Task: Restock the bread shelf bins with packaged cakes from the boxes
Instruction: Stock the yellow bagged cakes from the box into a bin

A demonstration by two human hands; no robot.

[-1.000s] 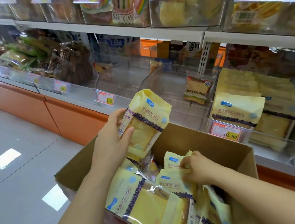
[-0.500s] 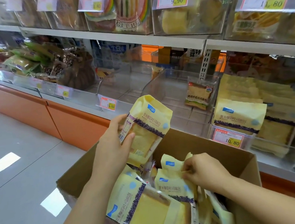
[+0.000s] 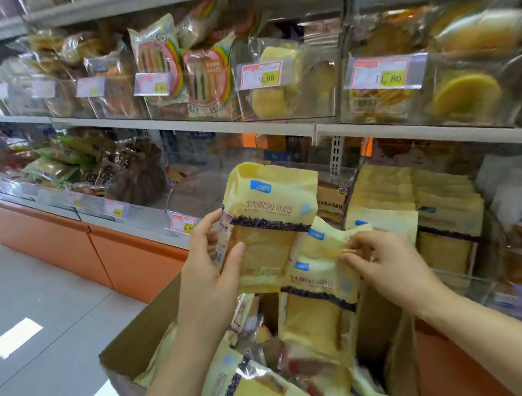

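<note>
My left hand [image 3: 209, 270] grips one packaged cake [image 3: 271, 216] by its side, thumb on the front and fingers behind. My right hand [image 3: 389, 261] pinches the top flap of a second pack [image 3: 322, 276], and the open box [image 3: 145, 340] is under both hands. The bin [image 3: 466, 276] with the same yellow packs stands just behind my right fingers, so I think I should hold only the wrapper, not press the soft cake, and set both packs there upright.

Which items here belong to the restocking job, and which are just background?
Job: yellow plastic cake packet in left hand; second yellow packet pinched by right hand; brown cardboard box; clear bin of matching packets.
Background: rainbow-striped sandwich packs; dark brown bread bags.
</note>
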